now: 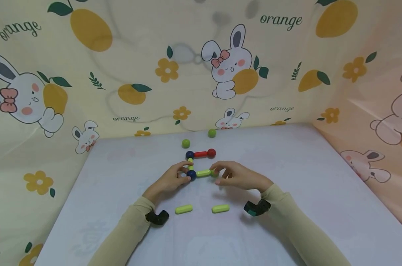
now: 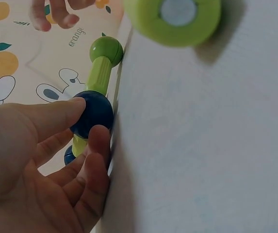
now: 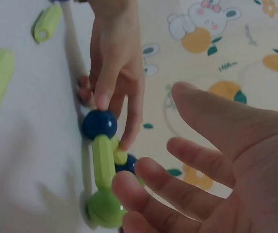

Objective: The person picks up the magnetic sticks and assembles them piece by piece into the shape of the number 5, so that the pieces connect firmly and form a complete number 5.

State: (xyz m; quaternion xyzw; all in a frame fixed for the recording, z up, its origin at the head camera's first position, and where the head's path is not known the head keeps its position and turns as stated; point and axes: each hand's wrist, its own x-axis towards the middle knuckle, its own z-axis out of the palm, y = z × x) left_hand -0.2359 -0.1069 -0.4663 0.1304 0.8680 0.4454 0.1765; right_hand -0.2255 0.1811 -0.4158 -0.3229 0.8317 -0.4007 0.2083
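You wear a long, plain, pale beige-green cloth left sleeve [image 1: 124, 231] and a matching right sleeve [image 1: 303, 225], lightly creased towards their ends, leaving your left hand [image 1: 169, 180] and right hand [image 1: 239, 175] bare. A small, curved black device [image 1: 157, 218] sits at the left sleeve's end; a similar black gadget [image 1: 261, 206] at the right sleeve's end shows a teal-green patch [image 1: 251, 213].
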